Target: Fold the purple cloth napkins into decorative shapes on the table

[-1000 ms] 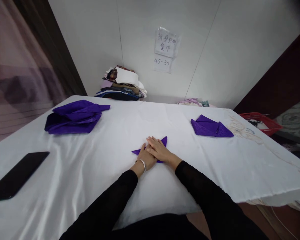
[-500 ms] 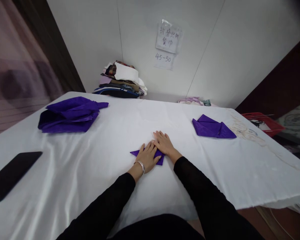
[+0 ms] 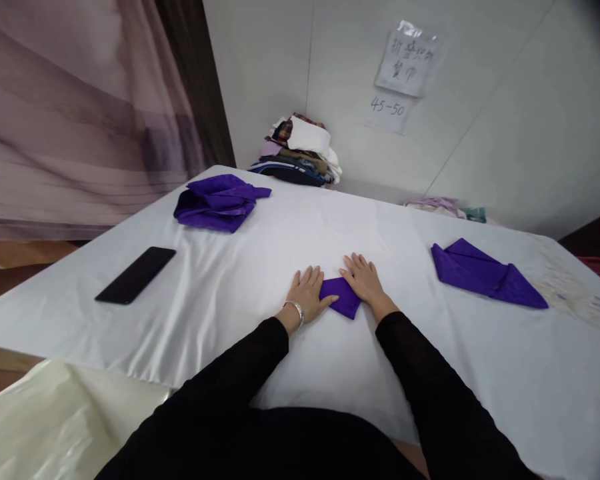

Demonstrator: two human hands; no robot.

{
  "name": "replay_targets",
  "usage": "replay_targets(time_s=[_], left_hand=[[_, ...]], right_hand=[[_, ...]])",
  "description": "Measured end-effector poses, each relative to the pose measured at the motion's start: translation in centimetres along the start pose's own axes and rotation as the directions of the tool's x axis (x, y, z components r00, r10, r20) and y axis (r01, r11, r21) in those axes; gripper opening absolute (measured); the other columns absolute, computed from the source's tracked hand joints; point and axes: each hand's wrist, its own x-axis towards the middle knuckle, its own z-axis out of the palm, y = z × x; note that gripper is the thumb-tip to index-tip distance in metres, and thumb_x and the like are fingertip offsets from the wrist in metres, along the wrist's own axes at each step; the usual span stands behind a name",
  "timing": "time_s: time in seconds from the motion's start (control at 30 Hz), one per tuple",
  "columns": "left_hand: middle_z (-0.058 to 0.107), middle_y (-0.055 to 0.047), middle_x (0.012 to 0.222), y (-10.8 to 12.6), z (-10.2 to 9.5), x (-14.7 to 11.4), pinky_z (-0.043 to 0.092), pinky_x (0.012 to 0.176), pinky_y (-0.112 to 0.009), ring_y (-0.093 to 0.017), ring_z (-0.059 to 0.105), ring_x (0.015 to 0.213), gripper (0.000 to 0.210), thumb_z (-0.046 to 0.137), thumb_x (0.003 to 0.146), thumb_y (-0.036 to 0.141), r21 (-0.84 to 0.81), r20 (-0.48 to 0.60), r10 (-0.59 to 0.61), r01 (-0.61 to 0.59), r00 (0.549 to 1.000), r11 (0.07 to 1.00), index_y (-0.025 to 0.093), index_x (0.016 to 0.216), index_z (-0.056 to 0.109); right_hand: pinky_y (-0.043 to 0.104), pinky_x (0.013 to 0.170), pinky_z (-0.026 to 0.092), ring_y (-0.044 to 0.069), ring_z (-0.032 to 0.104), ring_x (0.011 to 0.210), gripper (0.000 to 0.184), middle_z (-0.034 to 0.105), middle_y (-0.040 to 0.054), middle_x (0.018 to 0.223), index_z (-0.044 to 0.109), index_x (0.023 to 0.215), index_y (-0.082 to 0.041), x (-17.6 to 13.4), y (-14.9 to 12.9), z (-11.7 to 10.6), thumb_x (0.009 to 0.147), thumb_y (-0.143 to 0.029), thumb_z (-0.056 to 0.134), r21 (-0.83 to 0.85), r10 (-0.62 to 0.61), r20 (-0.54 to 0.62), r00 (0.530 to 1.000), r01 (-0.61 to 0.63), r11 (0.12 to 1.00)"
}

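Observation:
A small folded purple napkin [image 3: 344, 299] lies flat on the white cloth in front of me. My left hand [image 3: 307, 293] rests flat over its left end, fingers stretched out and thumb across the fabric; a silver bracelet circles that wrist. Over the napkin's upper right edge my right hand [image 3: 364, 279] lies flat, with its fingers extended onto the cloth. Both palms hide parts of the napkin. Farther right sits another folded purple napkin [image 3: 485, 273], pointed at its right end.
A loose bundle of purple cloth [image 3: 217, 203] lies at the back left, with a black phone [image 3: 136, 275] nearer me. Behind the white-covered table [image 3: 260, 267], a stack of folded clothes [image 3: 300, 150] stands by the wall. Handwritten sheets [image 3: 405, 63] hang above.
My view has swung left. My hands have moved apart, uncovering more of the small napkin's middle.

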Motion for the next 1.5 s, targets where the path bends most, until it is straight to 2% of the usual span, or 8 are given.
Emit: replay_targets(time_s=[0.33,0.5,0.67,0.8,1.07,1.27,1.37,1.5], left_hand=[[0.015,-0.010,0.151,-3.7,-1.2,-1.9,0.005,0.111,-0.051,-0.025,0.008,0.139,0.079,0.018,0.084,0.066,0.052,0.030,-0.153,0.151,0.988,0.987,0.013,0.143,0.023],[0.020,-0.013,0.150,-2.5,-2.2,-1.1,0.009,0.110,-0.050,-0.027,0.012,0.138,0.077,0.017,0.086,0.063,-0.007,-0.057,-0.285,0.285,0.957,0.959,0.010,0.141,0.027],[0.025,-0.010,0.148,2.0,-1.8,0.9,0.005,0.112,-0.047,-0.027,0.014,0.138,0.072,0.018,0.088,0.060,0.026,-0.145,0.013,-0.009,0.989,1.000,0.010,0.139,0.032],[0.031,-0.014,0.145,3.1,-0.5,1.5,0.012,0.110,-0.048,-0.029,0.021,0.135,0.072,0.023,0.088,0.058,0.051,-0.104,0.045,-0.040,0.993,0.998,0.007,0.137,0.034],[0.030,-0.014,0.146,0.0,0.1,1.8,0.016,0.108,-0.052,-0.030,0.021,0.136,0.075,0.029,0.082,0.061,0.065,-0.072,-0.053,0.058,0.996,0.996,0.011,0.137,0.037],[0.023,-0.013,0.149,-3.2,-1.7,1.0,0.015,0.109,-0.050,-0.028,0.015,0.138,0.073,0.028,0.083,0.053,0.093,-0.014,-0.228,0.229,0.973,0.969,0.008,0.139,0.031],[0.019,-0.014,0.150,-1.9,-2.9,1.6,0.017,0.107,-0.051,-0.029,0.015,0.137,0.066,0.024,0.086,0.044,0.133,-0.117,-0.305,0.320,0.945,0.938,0.006,0.139,0.030],[0.019,-0.012,0.150,2.3,-2.5,3.1,0.013,0.109,-0.048,-0.026,0.015,0.138,0.060,0.025,0.087,0.038,0.151,-0.190,-0.083,0.112,0.978,0.982,0.008,0.139,0.033]], right_hand=[[0.047,0.109,0.009,0.025,0.011,0.138,0.061,0.018,0.0068,0.151,0.028,0.142,-0.025,0.0,-0.2,-0.3,0.091,-0.057,0.023,0.016,0.005,0.024,1.000,-0.005,1.000],[0.048,0.108,0.009,0.026,0.012,0.138,0.061,0.020,0.0074,0.150,0.030,0.141,-0.024,0.0,-0.1,-0.2,0.090,-0.058,0.023,0.027,-0.005,0.008,1.000,0.005,1.000],[0.049,0.107,0.007,0.028,0.013,0.137,0.061,0.021,0.0081,0.150,0.032,0.140,-0.022,0.1,-0.1,-0.1,0.090,-0.056,0.027,0.089,-0.018,-0.021,1.000,0.020,0.996],[0.050,0.108,0.005,0.030,0.012,0.137,0.061,0.022,0.0025,0.150,0.033,0.139,-0.028,0.2,-0.3,-0.3,0.087,-0.060,0.030,0.149,-0.013,-0.013,1.000,0.015,0.989],[0.048,0.109,0.007,0.026,0.011,0.138,0.069,0.018,0.0053,0.151,0.030,0.140,-0.024,0.4,-0.8,-1.0,0.087,-0.065,0.019,0.091,-0.018,-0.007,1.000,0.018,0.996],[0.048,0.109,0.007,0.024,0.010,0.138,0.068,0.017,0.0040,0.151,0.029,0.140,-0.027,0.2,-1.0,-1.5,0.086,-0.067,0.017,0.086,-0.013,-0.004,1.000,0.014,0.996],[0.048,0.109,0.009,0.025,0.011,0.138,0.068,0.019,0.0051,0.151,0.030,0.140,-0.026,0.1,-1.1,-1.5,0.086,-0.067,0.016,0.090,-0.021,-0.030,0.999,0.024,0.996],[0.049,0.108,0.011,0.026,0.013,0.138,0.065,0.021,0.0078,0.150,0.031,0.139,-0.023,0.1,-1.0,-1.4,0.089,-0.062,0.018,0.075,-0.034,-0.047,0.998,0.037,0.996]])
